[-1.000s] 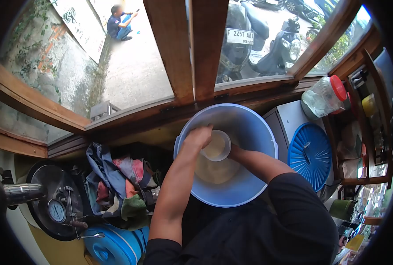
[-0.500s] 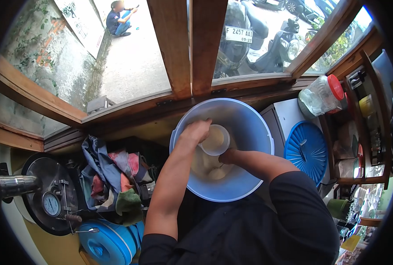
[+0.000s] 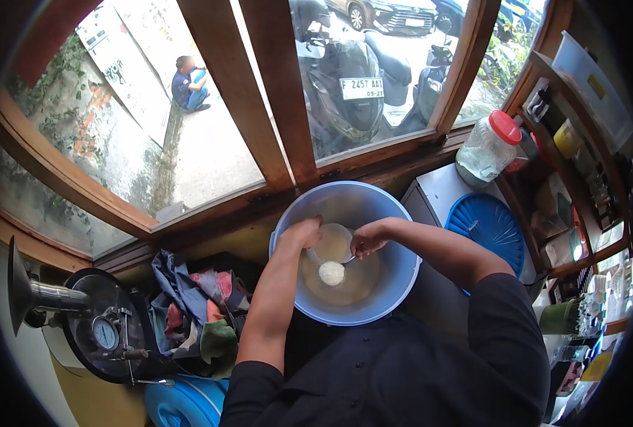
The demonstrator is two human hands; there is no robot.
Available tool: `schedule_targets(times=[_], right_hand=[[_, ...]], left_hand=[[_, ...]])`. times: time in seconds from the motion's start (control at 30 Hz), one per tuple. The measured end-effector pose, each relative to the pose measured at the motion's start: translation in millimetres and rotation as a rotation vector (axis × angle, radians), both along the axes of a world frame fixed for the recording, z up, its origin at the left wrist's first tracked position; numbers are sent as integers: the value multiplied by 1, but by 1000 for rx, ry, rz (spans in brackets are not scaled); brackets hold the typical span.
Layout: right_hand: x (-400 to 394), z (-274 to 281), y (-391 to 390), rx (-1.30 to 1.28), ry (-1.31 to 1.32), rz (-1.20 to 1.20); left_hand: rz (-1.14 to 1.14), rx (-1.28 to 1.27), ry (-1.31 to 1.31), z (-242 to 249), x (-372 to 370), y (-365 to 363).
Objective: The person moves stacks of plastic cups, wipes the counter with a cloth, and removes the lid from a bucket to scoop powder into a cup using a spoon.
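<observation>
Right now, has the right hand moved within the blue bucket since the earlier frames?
Yes. Judged against the blue bucket, the right hand has shifted up in the view and toward the bucket's right rim.

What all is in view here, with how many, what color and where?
Bucket: one, pale blue, center
Cup: one, translucent, inside the bucket
Spoon: one, heaped with white grains, over the bucket
Jar: one, clear, red lid, right
Pleated cover: one, blue, below the jar
Cloths: several, mixed colors, left
Gauge: one, white face, on a black round lid, far left
Container: one, blue, bottom left
Shelving: brown, far right, items too small to count
Motorbikes: at least two, dark, outside
Crouching person: one, dark top, outside
Left hand: one, bare, holding the cup
Right hand: one, bare, holding the spoon
</observation>
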State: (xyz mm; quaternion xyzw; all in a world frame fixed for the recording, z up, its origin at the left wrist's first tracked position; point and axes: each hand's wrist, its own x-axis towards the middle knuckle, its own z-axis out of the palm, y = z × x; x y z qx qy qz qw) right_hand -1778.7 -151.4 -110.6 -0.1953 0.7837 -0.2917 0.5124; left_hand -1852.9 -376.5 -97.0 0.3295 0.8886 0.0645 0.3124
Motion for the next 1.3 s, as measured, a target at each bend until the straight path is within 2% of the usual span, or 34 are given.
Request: schedule_targets(times=[0.13, 0.17, 0.27, 0.37, 0.4, 0.5, 0.6, 0.7, 0.83, 0.93, 1.03, 1.07, 1.17, 1.27, 1.3], right_hand=[[-26, 44, -18, 290, 176, 144], [-31, 49, -24, 361, 179, 162], [-27, 123, -49, 515, 116, 162], [-35, 140, -39, 602, 112, 265], [-40, 129, -28, 647, 113, 264], [-43, 108, -2, 679, 111, 233], [-26, 125, -1, 655, 37, 127], [-8, 146, 4, 702, 32, 175], [-3, 156, 25, 642, -9, 157], [-1, 132, 20, 732, -15, 151], [0, 122, 14, 707, -40, 172], [2, 119, 10, 700, -28, 203], [2, 107, -1, 765, -42, 325], [10, 84, -17, 925, 157, 248], [10, 63, -19, 947, 139, 236]], left_hand=[[15, 24, 3, 4, 0, -1], [20, 51, 10, 0, -1, -2], [2, 74, 4, -11, -4, -4], [-26, 195, 7, -39, -10, -11], [-33, 255, 11, -47, -13, -14], [14, 41, -94, -8, -5, -4], [82, 180, -279, 2, -5, -8], [208, 319, -380, 2, -7, -17], [148, 291, -348, -5, -3, -6], [63, 315, -411, 2, -1, 8], [85, 214, -472, 12, 0, 0], [14, 246, -520, 20, 3, 3], [91, 258, -499, 21, 6, 6], [182, 238, -423, 14, 6, 11], [195, 187, -378, 18, 5, 13]])
